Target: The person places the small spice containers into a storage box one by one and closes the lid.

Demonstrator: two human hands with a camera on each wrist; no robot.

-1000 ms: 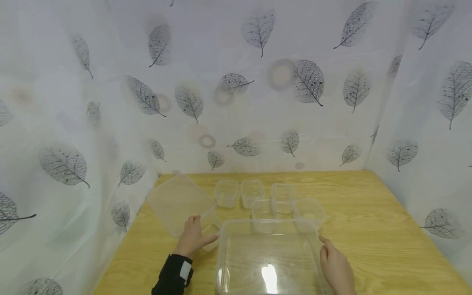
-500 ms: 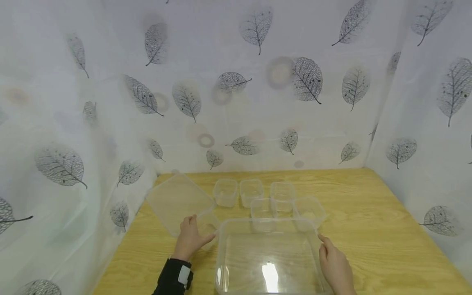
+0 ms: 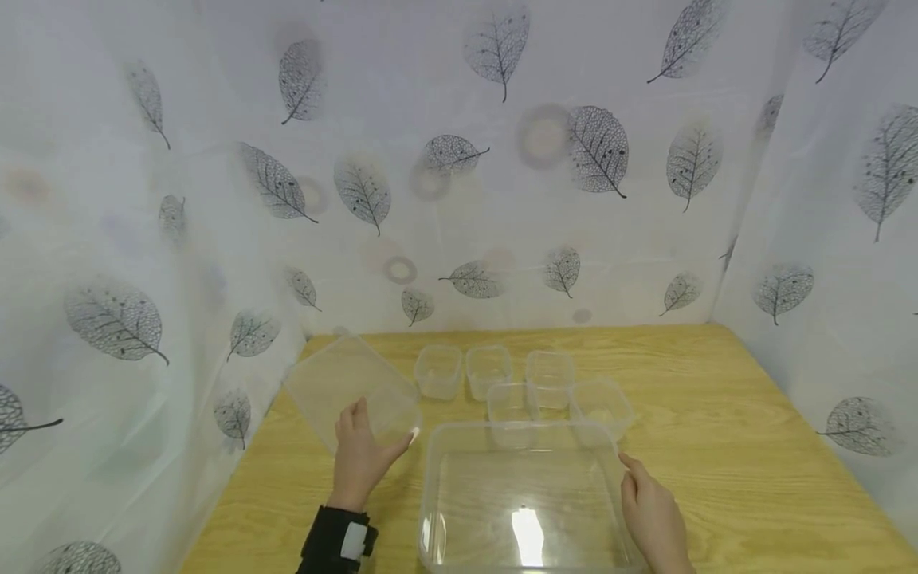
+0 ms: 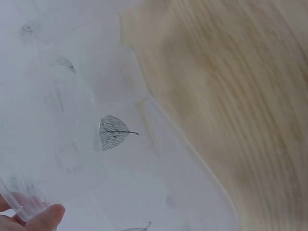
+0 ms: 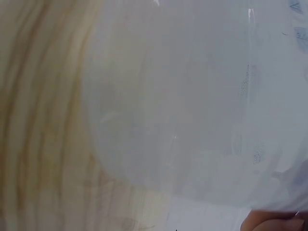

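My left hand point(image 3: 358, 458) pinches a small clear plastic container point(image 3: 394, 408) by its edge, thumb and fingers spread across it. In the head view it overlaps a large flat translucent lid point(image 3: 323, 379) at the left. The left wrist view shows the thumb point(image 4: 48, 217) at the container's clear rim. In front of me stands a large clear plastic box point(image 3: 502, 429), open side up. At its right side my right hand point(image 3: 654, 514) grips the rim, index finger along the corner. The right wrist view shows curled fingers point(image 5: 272, 221) under the box's edge.
Behind the large box stand several more small clear containers, among them a back-left one point(image 3: 438, 375), one beside it point(image 3: 489, 375) and a right one point(image 3: 601, 406). The wood-grain table point(image 3: 724, 446) is bounded by a leaf-patterned curtain point(image 3: 459, 231) at the back and sides.
My left hand has moved up and left, taking the small container from beside the large box to over the lid. The right hand and large box stay put.
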